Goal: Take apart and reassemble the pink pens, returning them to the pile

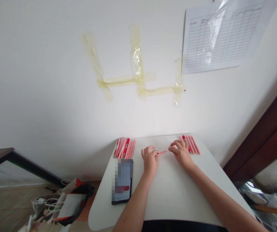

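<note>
Over the middle of the white table, a pink pen (162,152) spans the gap between my two hands. My left hand (151,160) pinches the left end of its pink barrel. At the other end, my right hand (182,155) is closed on the pen near a thin whitish section, with a bit of pink showing by its fingers. Just beyond the right hand lies a row of pink pens (193,144), one of them red. A larger bunch of pink and red pens (125,148) rests at the table's back left corner.
A phone (122,182) lies on the white table (177,199) left of my left forearm. The table's back edge meets a wall with yellowed tape (119,82) and a printed sheet (220,38). Bags and cables (70,206) sit on the floor at left.
</note>
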### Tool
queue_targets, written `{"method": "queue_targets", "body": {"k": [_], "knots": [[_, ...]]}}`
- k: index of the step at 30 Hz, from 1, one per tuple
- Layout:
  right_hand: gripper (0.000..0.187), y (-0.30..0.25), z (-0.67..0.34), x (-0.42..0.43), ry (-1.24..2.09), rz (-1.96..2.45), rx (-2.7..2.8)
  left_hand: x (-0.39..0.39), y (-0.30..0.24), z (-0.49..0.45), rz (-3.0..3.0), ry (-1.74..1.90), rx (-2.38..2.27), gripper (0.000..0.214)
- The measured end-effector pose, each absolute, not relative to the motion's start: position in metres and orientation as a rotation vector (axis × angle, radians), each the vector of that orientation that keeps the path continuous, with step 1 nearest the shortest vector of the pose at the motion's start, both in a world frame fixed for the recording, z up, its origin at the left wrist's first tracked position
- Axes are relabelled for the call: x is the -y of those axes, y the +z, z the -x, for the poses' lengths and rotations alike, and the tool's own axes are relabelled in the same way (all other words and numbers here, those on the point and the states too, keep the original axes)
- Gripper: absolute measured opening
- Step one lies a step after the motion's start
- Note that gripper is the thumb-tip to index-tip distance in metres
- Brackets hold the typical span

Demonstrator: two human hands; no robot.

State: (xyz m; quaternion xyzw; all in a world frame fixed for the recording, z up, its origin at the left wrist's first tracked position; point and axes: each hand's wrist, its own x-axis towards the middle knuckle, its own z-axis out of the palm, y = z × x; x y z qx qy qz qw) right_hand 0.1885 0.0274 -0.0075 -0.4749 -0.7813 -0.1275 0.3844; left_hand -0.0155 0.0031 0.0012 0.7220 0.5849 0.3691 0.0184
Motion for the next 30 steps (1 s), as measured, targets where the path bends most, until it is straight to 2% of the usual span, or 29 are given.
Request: {"method": "queue_targets", "body": {"k": [13,21,30], "knots": [[0.016,-0.003,-0.193,-0.029,-0.440,1.236,1.948,-0.004,0.004,0.010,-2.181,1.108,-1.872,0.007],[0.030,0.001,-0.198,-0.025,-0.403,1.215,1.956,-0.005,0.002,0.011,-2.202,1.035,-1.918,0.013],[0.024,-0.006,-0.208,-0.034,-0.323,1.229,1.913,-0.008,0.001,0.013,-2.168,0.997,-1.964,0.018]]}}
